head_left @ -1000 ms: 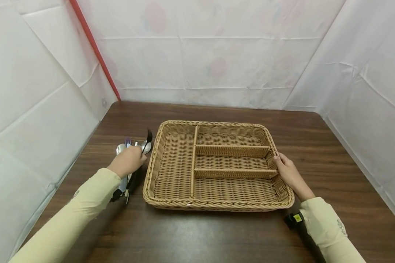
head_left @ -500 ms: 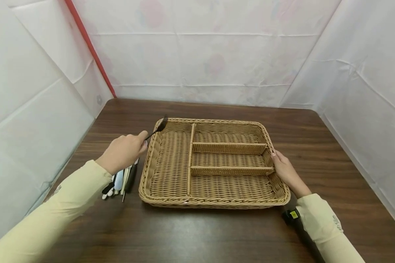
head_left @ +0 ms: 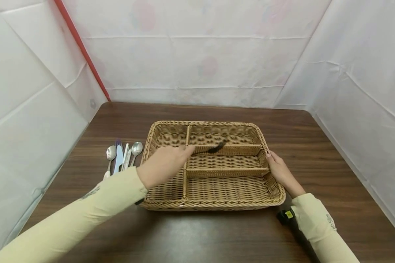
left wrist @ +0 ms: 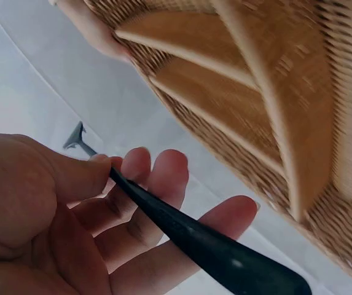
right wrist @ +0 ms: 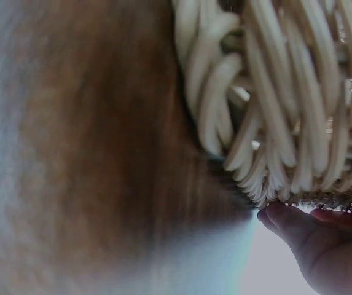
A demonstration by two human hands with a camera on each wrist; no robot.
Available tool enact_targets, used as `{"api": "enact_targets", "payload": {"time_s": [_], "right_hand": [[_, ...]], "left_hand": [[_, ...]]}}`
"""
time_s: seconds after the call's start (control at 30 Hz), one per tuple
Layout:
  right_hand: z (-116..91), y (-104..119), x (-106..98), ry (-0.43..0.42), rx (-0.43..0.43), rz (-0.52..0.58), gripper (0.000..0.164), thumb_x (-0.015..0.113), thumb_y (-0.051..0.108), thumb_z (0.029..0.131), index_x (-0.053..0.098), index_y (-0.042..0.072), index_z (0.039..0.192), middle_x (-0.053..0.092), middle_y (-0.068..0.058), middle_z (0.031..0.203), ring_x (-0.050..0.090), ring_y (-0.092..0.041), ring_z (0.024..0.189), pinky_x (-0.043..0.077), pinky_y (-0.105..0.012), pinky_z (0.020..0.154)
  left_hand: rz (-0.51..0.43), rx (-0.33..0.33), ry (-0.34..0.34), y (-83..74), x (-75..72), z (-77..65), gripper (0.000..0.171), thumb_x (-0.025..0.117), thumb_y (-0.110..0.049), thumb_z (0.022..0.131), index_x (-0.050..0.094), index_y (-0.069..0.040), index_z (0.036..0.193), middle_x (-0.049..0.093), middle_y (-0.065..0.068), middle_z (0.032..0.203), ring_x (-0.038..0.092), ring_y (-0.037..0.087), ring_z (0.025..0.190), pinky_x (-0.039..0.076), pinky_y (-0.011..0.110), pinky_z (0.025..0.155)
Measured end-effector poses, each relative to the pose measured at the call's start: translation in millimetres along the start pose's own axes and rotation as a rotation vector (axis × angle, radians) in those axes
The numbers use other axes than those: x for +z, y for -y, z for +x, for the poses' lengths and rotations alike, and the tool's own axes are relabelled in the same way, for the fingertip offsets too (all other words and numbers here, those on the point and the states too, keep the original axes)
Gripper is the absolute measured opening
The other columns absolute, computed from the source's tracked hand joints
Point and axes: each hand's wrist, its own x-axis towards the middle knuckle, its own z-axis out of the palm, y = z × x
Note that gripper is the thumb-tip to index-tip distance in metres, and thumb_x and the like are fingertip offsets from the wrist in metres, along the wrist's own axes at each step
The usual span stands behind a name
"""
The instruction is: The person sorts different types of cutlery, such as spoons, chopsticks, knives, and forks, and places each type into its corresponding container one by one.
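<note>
Pinched between thumb and fingers of my left hand is a black fork. That hand is above the wicker basket, over its left compartment and the long divider, with the fork's head pointing right over the smaller compartments. The left wrist view shows the thick black handle end lying across the fingers. At the basket's right side, my right hand grips the rim, thumb on top. Seen from the right wrist, the thumb lies against the woven edge.
Left of the basket lies a group of cutlery: two metal spoons, a light blue knife and thin white sticks. My left sleeve hides their lower ends. White sheeting walls the wooden table.
My left hand has lifted the black fork from the cutlery group and carried it right, over the basket. The right hand keeps its grip on the rim. The head view has shifted slightly.
</note>
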Motion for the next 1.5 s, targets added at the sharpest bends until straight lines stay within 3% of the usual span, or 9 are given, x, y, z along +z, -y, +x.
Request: {"api": "enact_targets", "payload": {"time_s": [0.2,0.63,0.77,0.97,1.17,1.37,1.5], "right_hand": [[-1,2,-1,-0.004,0.001,0.007,0.057,0.02,0.031,0.106,0.015,-0.005,0.149,0.022,-0.034,0.147,0.023,-0.048,0.134,0.022,-0.058,0.106],[-2,1,-2,-0.015,-0.015,-0.007,0.057,0.021,0.032,0.106,0.017,-0.006,0.148,0.024,-0.034,0.146,0.022,-0.048,0.135,0.021,-0.058,0.107],[-3,0,-2,-0.017,-0.024,-0.011,0.058,0.021,0.032,0.106,0.018,-0.007,0.147,0.025,-0.035,0.146,0.023,-0.048,0.135,0.021,-0.059,0.106],[-4,0,-3,-0.013,-0.024,-0.003,0.059,0.021,0.034,0.105,0.018,-0.006,0.148,0.025,-0.034,0.146,0.024,-0.048,0.134,0.022,-0.059,0.106],[-5,1,-2,-0.006,-0.01,-0.009,0.061,0.02,0.036,0.105,0.015,-0.006,0.148,0.021,-0.034,0.147,0.021,-0.049,0.135,0.021,-0.06,0.106],[-9,-2,-2,-0.018,-0.013,-0.011,0.059,0.021,0.033,0.105,0.017,-0.008,0.147,0.024,-0.036,0.145,0.023,-0.049,0.134,0.021,-0.059,0.106],[-13,-4,-2,-0.026,-0.014,-0.021,0.058,0.022,0.031,0.106,0.018,-0.01,0.146,0.026,-0.037,0.144,0.023,-0.049,0.134,0.021,-0.059,0.106]], "left_hand": [[-0.028,0.077,0.017,-29.5,8.9,21.1,0.04,0.059,0.018,0.074,0.048,-0.003,0.107,0.055,0.002,0.072,0.049,0.012,0.051,0.041,0.019,0.043],[0.109,0.139,0.188,-75.1,38.1,54.3,0.03,0.06,0.001,0.088,0.056,-0.008,0.116,0.061,-0.001,0.077,0.052,0.008,0.058,0.044,0.019,0.046],[0.142,0.15,0.25,-83.0,45.9,61.5,0.031,0.058,-0.002,0.091,0.056,-0.008,0.121,0.063,-0.002,0.081,0.054,0.007,0.06,0.045,0.018,0.048],[0.185,0.154,0.322,-89.2,56.1,70.6,0.017,0.055,-0.008,0.096,0.06,-0.011,0.112,0.062,-0.003,0.08,0.055,0.006,0.062,0.047,0.018,0.051],[0.212,0.145,0.448,-93.4,58.2,75.6,0.032,0.055,-0.015,0.097,0.055,-0.013,0.129,0.066,-0.003,0.095,0.061,0.006,0.073,0.051,0.018,0.061],[0.282,0.134,0.558,-101.3,65.2,80.2,0.03,0.053,-0.022,0.098,0.054,-0.016,0.127,0.064,-0.006,0.092,0.053,0.005,0.06,0.048,0.018,0.057],[0.31,0.125,0.616,-106.2,69.6,83.8,0.04,0.051,-0.026,0.098,0.048,-0.018,0.138,0.064,-0.008,0.112,0.059,0.004,0.068,0.049,0.017,0.061]]}}
